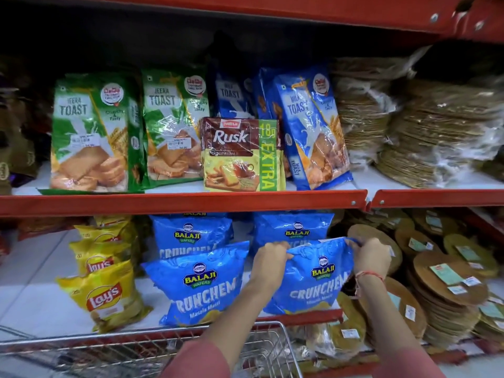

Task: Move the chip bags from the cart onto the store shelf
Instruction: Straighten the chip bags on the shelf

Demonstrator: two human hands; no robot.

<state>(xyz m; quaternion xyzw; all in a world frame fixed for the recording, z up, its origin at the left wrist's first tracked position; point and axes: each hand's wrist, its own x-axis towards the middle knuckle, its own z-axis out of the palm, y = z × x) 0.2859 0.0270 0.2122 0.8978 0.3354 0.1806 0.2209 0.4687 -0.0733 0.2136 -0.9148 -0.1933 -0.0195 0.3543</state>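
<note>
A blue Balaji Crunchem chip bag [311, 282] stands upright on the lower store shelf [35, 301], right of centre. My left hand [268, 259] pinches its top left corner and my right hand [372, 255] pinches its top right corner. Another blue Crunchem bag [199, 285] stands just to its left, and two more [191, 236] [291, 227] sit behind them. Yellow Lay's bags [106, 293] are stacked further left. The wire cart [141, 347] is at the bottom of the view, below my forearms; its contents are not visible.
The upper shelf holds green Jeera Toast packs [90, 132], a Rusk pack [240, 154] and blue Milk Toast packs [311, 126]. Stacks of wrapped round papads [441, 285] fill the right side of both shelves. Red shelf edges [180, 201] run across the view.
</note>
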